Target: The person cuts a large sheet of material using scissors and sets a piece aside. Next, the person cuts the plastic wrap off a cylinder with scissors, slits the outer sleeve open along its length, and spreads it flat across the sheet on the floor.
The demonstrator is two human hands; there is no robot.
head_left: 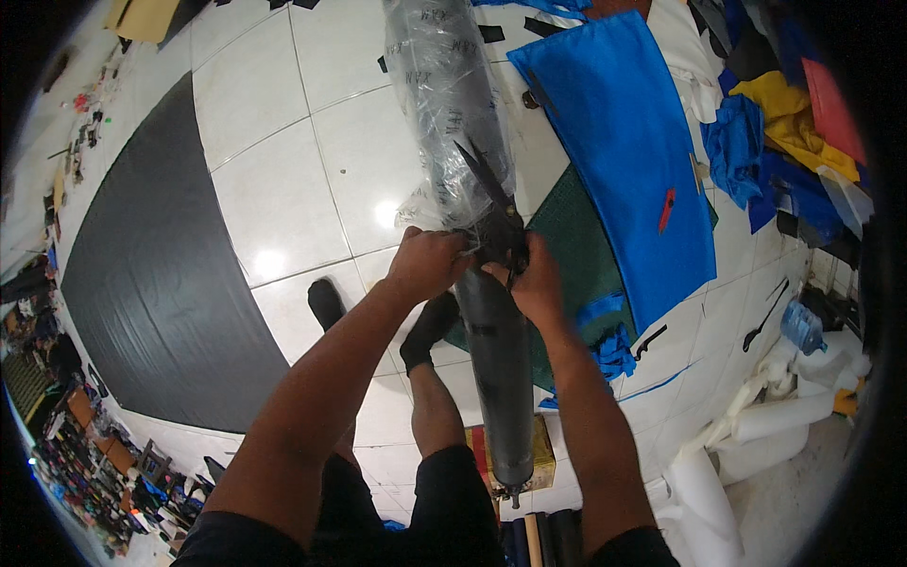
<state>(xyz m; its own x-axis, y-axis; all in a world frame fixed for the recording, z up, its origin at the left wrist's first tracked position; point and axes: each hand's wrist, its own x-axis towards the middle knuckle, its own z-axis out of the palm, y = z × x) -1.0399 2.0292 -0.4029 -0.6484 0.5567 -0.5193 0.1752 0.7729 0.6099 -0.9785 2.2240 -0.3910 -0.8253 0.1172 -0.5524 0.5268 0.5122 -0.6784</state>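
A long dark roll of sheet material (pixel 503 378) runs up the middle of the head view, between my arms. Clear printed plastic wrap (pixel 439 104) covers its far part, with a crumpled edge near my hands. My left hand (pixel 430 265) is closed on that edge, at the roll's left side. In my right hand (pixel 537 283) is a pair of large black scissors (pixel 495 194), gripped by the handles. The blades point away and to the left, over the wrapped part. Whether they are parted is hard to see.
A dark grey sheet (pixel 161 283) lies on the white tiles at left. On the right, a blue sheet (pixel 624 161) bearing a red cutter (pixel 667 210) overlaps a green piece (pixel 576 231). A cardboard box (pixel 540 454) sits under the roll's near end; white rolls (pixel 709 501) stand beyond.
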